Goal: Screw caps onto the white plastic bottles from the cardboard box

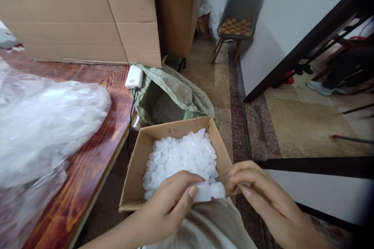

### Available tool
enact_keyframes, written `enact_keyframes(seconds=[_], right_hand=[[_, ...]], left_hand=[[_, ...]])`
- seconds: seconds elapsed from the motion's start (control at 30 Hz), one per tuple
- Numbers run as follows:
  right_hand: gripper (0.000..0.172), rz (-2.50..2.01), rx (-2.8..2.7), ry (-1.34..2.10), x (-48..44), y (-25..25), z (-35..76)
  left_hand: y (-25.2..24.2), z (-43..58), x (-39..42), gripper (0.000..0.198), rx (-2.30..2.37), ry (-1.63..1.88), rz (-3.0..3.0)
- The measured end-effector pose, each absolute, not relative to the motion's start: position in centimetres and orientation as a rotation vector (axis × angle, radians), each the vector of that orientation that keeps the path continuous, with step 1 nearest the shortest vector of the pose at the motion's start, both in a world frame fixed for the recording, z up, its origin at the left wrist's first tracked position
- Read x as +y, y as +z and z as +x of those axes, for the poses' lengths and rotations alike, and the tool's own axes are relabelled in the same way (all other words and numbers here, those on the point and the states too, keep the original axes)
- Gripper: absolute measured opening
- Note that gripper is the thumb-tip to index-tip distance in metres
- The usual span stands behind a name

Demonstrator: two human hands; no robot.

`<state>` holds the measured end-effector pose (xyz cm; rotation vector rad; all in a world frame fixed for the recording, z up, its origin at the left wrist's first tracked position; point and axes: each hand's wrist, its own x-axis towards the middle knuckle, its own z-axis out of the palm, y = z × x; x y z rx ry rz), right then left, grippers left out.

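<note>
My left hand [175, 202] grips a translucent white plastic tube-like piece [209, 192] between thumb and fingers, over the near edge of a cardboard box [134, 186]. A small notch shows on the piece's lower edge. My right hand [260, 190] is just right of the piece's end, fingers and thumb drawn together in a pinch. Whether something small is between those fingertips I cannot make out. Inside the box lies a heap of small translucent white plastic parts [178, 155], a few of them longer tubes. The box rests at my lap.
Beyond the box stands an open green woven sack [187, 89]. A white power bank [134, 76] with a black cable sits at the corner of the wooden table [113, 136]. Clear plastic bags [52, 120] cover its left part. Farther off are a grey chair [242, 7] and a person's shoe [320, 87].
</note>
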<state>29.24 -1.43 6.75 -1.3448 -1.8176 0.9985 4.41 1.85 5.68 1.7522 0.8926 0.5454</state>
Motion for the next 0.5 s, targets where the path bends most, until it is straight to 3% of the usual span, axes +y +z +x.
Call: enact_keyframes(seconds=[0.07,0.2,0.3,0.4,0.5], right_hand=[[0.014,-1.364,-1.832,1.016,-1.5,6.7,28.7],[0.028,-1.295,-2.084,1.012,-1.4,7.2,27.1],[0.017,-1.310,-2.164,1.021,-1.0,7.6,26.3],[0.046,-1.323,-2.159,1.110,-0.5,7.6,26.2],[0.056,-1.222,-2.246,0.852,-0.4,7.3,26.6]], left_hand=[[5.9,4.4,1.9,0.026,0.938,0.526,1.690],[6.2,4.5,1.8,0.035,0.986,0.498,1.617],[6.4,4.6,1.6,0.035,0.993,0.567,1.656],[6.3,4.5,1.4,0.031,0.968,0.658,1.737],[6.2,4.2,1.3,0.034,1.007,0.679,1.767]])
